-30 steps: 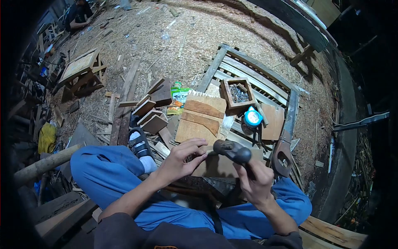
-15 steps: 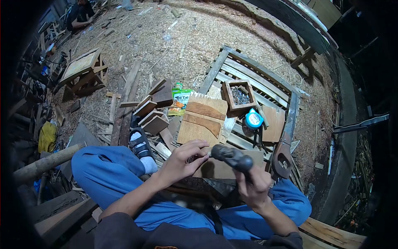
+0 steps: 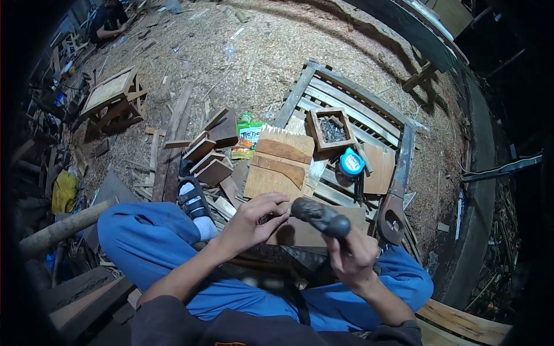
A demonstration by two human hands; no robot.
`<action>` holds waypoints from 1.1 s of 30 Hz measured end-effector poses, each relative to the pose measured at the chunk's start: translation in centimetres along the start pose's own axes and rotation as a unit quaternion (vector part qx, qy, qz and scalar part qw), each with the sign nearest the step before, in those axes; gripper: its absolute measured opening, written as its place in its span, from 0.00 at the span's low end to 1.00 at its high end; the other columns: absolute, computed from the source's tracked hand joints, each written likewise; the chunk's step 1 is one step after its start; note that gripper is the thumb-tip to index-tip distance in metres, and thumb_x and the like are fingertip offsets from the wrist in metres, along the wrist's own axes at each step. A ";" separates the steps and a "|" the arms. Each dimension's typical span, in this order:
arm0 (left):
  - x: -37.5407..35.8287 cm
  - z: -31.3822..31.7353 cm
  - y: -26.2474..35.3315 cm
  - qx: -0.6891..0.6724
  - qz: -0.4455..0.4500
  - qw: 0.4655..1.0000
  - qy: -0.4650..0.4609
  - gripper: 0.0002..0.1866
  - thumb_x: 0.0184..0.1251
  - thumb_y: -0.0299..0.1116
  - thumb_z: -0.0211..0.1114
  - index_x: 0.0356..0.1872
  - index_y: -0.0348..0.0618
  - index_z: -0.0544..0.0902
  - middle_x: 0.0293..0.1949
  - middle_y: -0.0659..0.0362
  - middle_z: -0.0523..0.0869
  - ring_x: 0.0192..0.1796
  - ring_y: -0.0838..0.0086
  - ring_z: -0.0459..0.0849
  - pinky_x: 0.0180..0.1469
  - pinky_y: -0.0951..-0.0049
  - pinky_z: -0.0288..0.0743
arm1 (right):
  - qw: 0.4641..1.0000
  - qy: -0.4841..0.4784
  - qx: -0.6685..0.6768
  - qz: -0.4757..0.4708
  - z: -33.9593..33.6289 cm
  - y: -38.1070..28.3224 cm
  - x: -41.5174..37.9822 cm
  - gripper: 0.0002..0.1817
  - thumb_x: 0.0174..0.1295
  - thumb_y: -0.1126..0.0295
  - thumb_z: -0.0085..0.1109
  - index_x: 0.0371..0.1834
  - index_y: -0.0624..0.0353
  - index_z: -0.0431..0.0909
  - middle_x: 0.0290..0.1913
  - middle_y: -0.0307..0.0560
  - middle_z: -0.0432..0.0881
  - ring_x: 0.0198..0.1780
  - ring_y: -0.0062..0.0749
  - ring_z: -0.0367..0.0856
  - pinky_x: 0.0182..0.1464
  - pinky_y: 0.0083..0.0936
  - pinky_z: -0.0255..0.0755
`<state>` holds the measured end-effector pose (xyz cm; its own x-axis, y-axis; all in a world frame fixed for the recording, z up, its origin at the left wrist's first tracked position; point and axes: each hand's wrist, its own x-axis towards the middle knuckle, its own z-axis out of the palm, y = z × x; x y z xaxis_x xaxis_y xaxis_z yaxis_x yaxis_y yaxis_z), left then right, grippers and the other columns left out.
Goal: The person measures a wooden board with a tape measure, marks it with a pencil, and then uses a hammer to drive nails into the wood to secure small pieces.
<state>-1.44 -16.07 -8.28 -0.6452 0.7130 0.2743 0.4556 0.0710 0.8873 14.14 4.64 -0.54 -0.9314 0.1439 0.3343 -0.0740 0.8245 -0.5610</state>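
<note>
My right hand [image 3: 356,256] is wrapped round the handle of a hammer [image 3: 320,217], whose dark metal head lies just right of my left fingertips. With thumb and fingers pinched together, my left hand [image 3: 257,219] hovers over the near edge of the boards; whatever is between the fingertips is too small to make out. Under the hammer lies a flat wooden board [image 3: 346,219]. Beyond my left hand rests a rough-edged light board [image 3: 271,183], bearing two curved dark wood pieces [image 3: 281,151].
A wooden box [image 3: 314,130] of nails, a blue tape measure [image 3: 351,164] and a handsaw [image 3: 392,216] sit on a slatted frame [image 3: 408,150]. Small wooden pieces [image 3: 213,171] stand left of the boards, beside a green packet [image 3: 251,131]. Another person [image 3: 109,23] sits far left.
The whole view has shifted very slightly. Both hands and the hammer hold almost the same position relative to each other.
</note>
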 end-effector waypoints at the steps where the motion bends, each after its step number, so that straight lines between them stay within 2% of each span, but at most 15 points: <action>1: 0.1 0.0 -0.1 -0.003 0.002 1.000 -0.001 0.09 0.65 0.22 0.77 0.41 0.32 0.86 0.57 0.45 0.90 0.63 0.50 0.89 0.65 0.58 0.83 | 1.000 0.013 -0.003 -0.008 -0.2 0.0 0.1 0.23 0.58 0.76 0.74 0.59 0.62 0.86 0.34 0.53 0.86 0.28 0.49 0.85 0.31 0.39 0.77; 4: 0.3 -0.1 -0.1 -0.007 0.011 1.000 -0.003 0.09 0.65 0.22 0.77 0.41 0.32 0.85 0.57 0.45 0.90 0.63 0.50 0.89 0.64 0.59 0.84 | 1.000 0.023 -0.009 -0.018 0.3 0.1 0.1 0.25 0.57 0.77 0.75 0.61 0.63 0.86 0.35 0.53 0.87 0.29 0.48 0.86 0.32 0.38 0.78; 5: 0.2 -0.1 -0.1 -0.003 0.011 1.000 -0.001 0.09 0.65 0.22 0.77 0.41 0.32 0.85 0.57 0.45 0.90 0.62 0.50 0.89 0.63 0.59 0.84 | 0.999 -0.008 -0.041 -0.023 0.1 -0.1 0.4 0.26 0.57 0.78 0.75 0.61 0.64 0.85 0.35 0.54 0.87 0.29 0.49 0.87 0.32 0.37 0.78; 8: 0.3 0.0 0.0 -0.012 -0.008 1.000 -0.006 0.08 0.65 0.21 0.76 0.42 0.32 0.86 0.58 0.45 0.90 0.64 0.51 0.89 0.65 0.59 0.83 | 0.999 -0.009 -0.034 -0.015 0.1 -0.1 0.7 0.24 0.57 0.78 0.75 0.59 0.64 0.86 0.33 0.53 0.86 0.27 0.48 0.85 0.31 0.37 0.77; 9: 0.2 0.0 0.1 -0.023 -0.028 0.999 -0.009 0.08 0.64 0.20 0.76 0.42 0.32 0.87 0.60 0.46 0.90 0.65 0.52 0.88 0.68 0.59 0.81 | 1.000 0.021 -0.011 -0.010 0.2 0.2 0.5 0.19 0.59 0.77 0.75 0.54 0.64 0.86 0.31 0.52 0.84 0.26 0.48 0.84 0.29 0.38 0.76; 12: 0.1 -0.1 0.0 -0.032 -0.035 0.999 -0.018 0.08 0.64 0.20 0.76 0.42 0.32 0.87 0.60 0.46 0.90 0.66 0.53 0.88 0.68 0.59 0.81 | 0.997 0.066 -0.010 -0.025 0.2 0.3 0.3 0.14 0.60 0.76 0.75 0.49 0.64 0.85 0.29 0.52 0.83 0.25 0.49 0.83 0.28 0.38 0.74; 13: 0.2 -0.1 0.0 -0.022 -0.020 0.999 -0.016 0.09 0.63 0.19 0.76 0.42 0.32 0.87 0.60 0.46 0.90 0.66 0.53 0.88 0.68 0.58 0.81 | 0.998 0.053 -0.007 -0.033 0.5 0.2 0.4 0.12 0.60 0.77 0.74 0.47 0.64 0.85 0.30 0.53 0.84 0.26 0.49 0.84 0.29 0.38 0.75; 16: 0.0 -0.3 -0.2 -0.007 -0.015 1.000 -0.021 0.09 0.62 0.18 0.75 0.42 0.32 0.86 0.61 0.47 0.90 0.66 0.51 0.88 0.68 0.58 0.81 | 1.000 -0.019 -0.014 -0.008 0.9 0.0 0.1 0.19 0.59 0.77 0.74 0.55 0.64 0.86 0.31 0.53 0.85 0.27 0.48 0.85 0.31 0.39 0.78; 17: 0.2 -0.1 -0.3 0.001 0.004 1.000 -0.008 0.08 0.64 0.21 0.75 0.40 0.32 0.85 0.57 0.45 0.90 0.62 0.49 0.89 0.64 0.58 0.83 | 1.000 -0.020 -0.016 -0.008 0.7 -0.1 0.4 0.19 0.59 0.77 0.74 0.55 0.64 0.86 0.31 0.53 0.85 0.27 0.48 0.85 0.31 0.39 0.78; 19: 0.2 -0.1 0.4 -0.011 -0.012 1.000 -0.012 0.08 0.64 0.21 0.75 0.39 0.32 0.84 0.57 0.45 0.90 0.63 0.50 0.89 0.64 0.58 0.83 | 1.000 0.000 -0.018 -0.016 0.1 -0.5 0.5 0.24 0.58 0.77 0.74 0.60 0.63 0.86 0.33 0.52 0.86 0.28 0.48 0.86 0.32 0.38 0.79; 27: 0.2 -0.1 0.0 -0.008 0.001 1.000 -0.003 0.08 0.65 0.21 0.75 0.42 0.31 0.86 0.57 0.44 0.90 0.63 0.50 0.89 0.64 0.58 0.84 | 0.998 -0.026 -0.052 -0.021 0.1 0.0 0.2 0.26 0.57 0.74 0.76 0.61 0.63 0.86 0.36 0.52 0.88 0.30 0.46 0.87 0.33 0.37 0.80; 29: 0.2 -0.1 -0.1 -0.024 -0.017 0.999 -0.018 0.10 0.61 0.17 0.75 0.42 0.32 0.86 0.62 0.47 0.89 0.67 0.51 0.87 0.70 0.58 0.80 | 0.996 0.065 -0.013 -0.063 0.2 0.5 -0.2 0.25 0.57 0.75 0.76 0.60 0.63 0.86 0.37 0.52 0.88 0.31 0.46 0.88 0.34 0.37 0.81; 30: 0.2 -0.2 -0.1 -0.024 -0.016 0.999 -0.019 0.10 0.61 0.17 0.75 0.42 0.32 0.86 0.62 0.47 0.89 0.67 0.51 0.87 0.70 0.58 0.80 | 0.996 0.066 -0.014 -0.064 0.4 0.4 -0.4 0.25 0.57 0.75 0.76 0.60 0.63 0.86 0.37 0.52 0.88 0.31 0.46 0.88 0.34 0.37 0.81; 32: 0.2 -0.4 0.2 -0.020 -0.020 0.999 -0.021 0.10 0.61 0.17 0.74 0.43 0.32 0.86 0.62 0.46 0.89 0.67 0.51 0.87 0.70 0.58 0.79 | 0.999 -0.013 -0.040 -0.012 0.9 0.1 -0.6 0.23 0.58 0.75 0.74 0.60 0.63 0.86 0.38 0.53 0.88 0.32 0.47 0.88 0.35 0.36 0.81; 33: 0.1 -0.4 0.2 -0.019 -0.016 0.999 -0.023 0.10 0.61 0.17 0.74 0.43 0.32 0.86 0.62 0.46 0.89 0.67 0.51 0.87 0.70 0.58 0.79 | 0.998 -0.036 -0.037 -0.021 1.2 0.1 -0.2 0.24 0.59 0.75 0.74 0.60 0.65 0.85 0.38 0.53 0.88 0.31 0.48 0.88 0.34 0.36 0.81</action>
<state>-1.65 -16.22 -7.92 -0.6300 0.7424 0.2280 0.4099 0.0686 0.9095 13.93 4.00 -1.55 -0.9516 0.0695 0.2994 -0.0902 0.8680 -0.4882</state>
